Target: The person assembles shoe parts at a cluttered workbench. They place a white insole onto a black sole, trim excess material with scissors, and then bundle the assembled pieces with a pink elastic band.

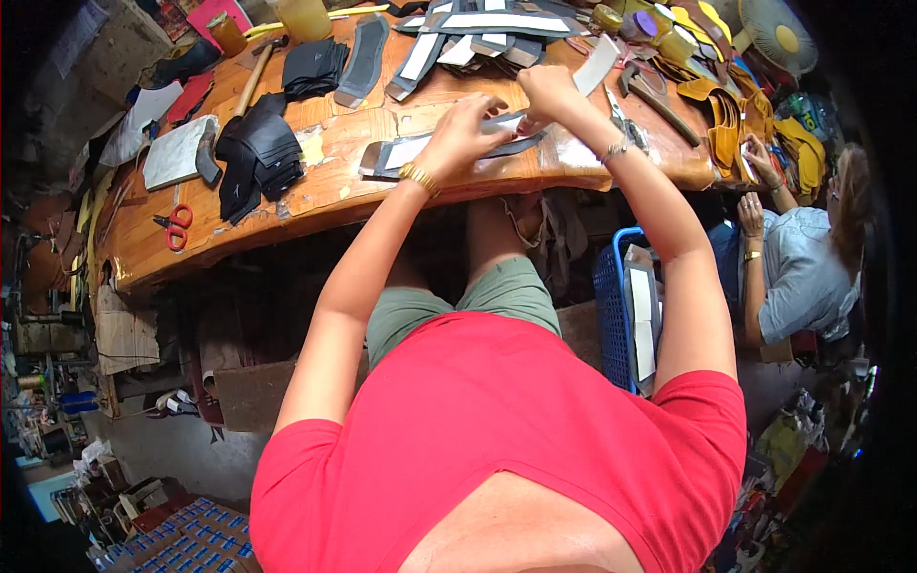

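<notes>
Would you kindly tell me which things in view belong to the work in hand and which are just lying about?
Seemingly part of the work:
dark strip with white panel, at left hand and right hand
pile of similar strips

Apparently just lying about:
red-handled scissors
hammer at the left

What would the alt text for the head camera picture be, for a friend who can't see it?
A red-shirted person has the left fingers and right fingers at a dark-and-white strip on a wooden table. Around it lie red scissors, stacked black pieces and similar strips; another person sits at the right.
</notes>
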Motion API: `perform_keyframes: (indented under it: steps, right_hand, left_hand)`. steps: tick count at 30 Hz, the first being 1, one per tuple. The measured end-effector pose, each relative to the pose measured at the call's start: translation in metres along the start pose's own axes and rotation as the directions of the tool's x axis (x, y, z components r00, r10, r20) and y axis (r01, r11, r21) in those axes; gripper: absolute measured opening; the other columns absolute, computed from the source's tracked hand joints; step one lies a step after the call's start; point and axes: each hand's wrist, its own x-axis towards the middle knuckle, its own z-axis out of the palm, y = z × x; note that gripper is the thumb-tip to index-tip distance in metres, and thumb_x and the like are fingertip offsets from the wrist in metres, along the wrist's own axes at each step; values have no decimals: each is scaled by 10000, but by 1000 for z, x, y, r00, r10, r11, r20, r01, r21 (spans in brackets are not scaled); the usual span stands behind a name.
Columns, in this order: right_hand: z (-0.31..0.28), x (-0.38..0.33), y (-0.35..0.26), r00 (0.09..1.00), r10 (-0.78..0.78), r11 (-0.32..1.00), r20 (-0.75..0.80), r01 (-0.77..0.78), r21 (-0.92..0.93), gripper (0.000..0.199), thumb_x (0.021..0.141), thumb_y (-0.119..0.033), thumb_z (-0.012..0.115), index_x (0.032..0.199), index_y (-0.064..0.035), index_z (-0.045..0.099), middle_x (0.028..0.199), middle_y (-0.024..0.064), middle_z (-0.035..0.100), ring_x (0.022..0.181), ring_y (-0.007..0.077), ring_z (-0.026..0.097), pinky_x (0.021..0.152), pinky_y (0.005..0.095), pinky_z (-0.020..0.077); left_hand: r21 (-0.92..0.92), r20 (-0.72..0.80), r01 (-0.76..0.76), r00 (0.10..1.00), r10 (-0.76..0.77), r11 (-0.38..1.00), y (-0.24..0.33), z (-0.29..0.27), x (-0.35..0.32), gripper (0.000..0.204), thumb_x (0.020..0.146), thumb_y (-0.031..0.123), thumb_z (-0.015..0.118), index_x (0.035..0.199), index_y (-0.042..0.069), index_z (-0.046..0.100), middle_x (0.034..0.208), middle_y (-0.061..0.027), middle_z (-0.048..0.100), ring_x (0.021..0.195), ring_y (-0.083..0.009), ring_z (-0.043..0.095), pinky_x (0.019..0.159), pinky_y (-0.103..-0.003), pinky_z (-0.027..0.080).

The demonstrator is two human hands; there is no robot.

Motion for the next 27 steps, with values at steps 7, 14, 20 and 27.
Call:
perform_keyframes:
  steps: [7,14,20,27]
  right_hand:
    - [-2,-99,36,649,69,997,-758,-74,28,265,817,-326,715,904,-82,660,920,137,668,782,273,652,824,432,449]
    - [112,-164,123,769,474,879,-429,-388,276,246,794,-244,711,952,-56,684,785,139,683,819,327,663,776,452,476]
    - [103,-151,115,721,443,896,-533,-339,287,255,780,-262,731,942,-69,688,809,145,689,804,331,665,755,429,503]
    - [83,-134,97,803,531,811,-272,-388,437,355,727,-306,778,954,-53,678,819,176,691,780,350,672,731,433,525]
  left_hand:
    - [-33,167,146,976,-138,989,-6,23,19,481,582,381,869,924,78,718,917,-116,659,928,-277,623,827,-386,485]
    - [-122,143,145,982,-127,982,-19,29,23,433,582,344,861,872,48,735,824,-109,700,776,-224,677,727,-331,534]
    - [-125,100,176,981,-164,976,-17,26,18,405,567,335,849,839,58,736,795,-91,691,747,-195,669,702,-317,530]
    - [59,185,162,968,-171,985,2,18,29,509,631,463,805,936,76,676,873,-121,670,846,-266,648,755,-371,505]
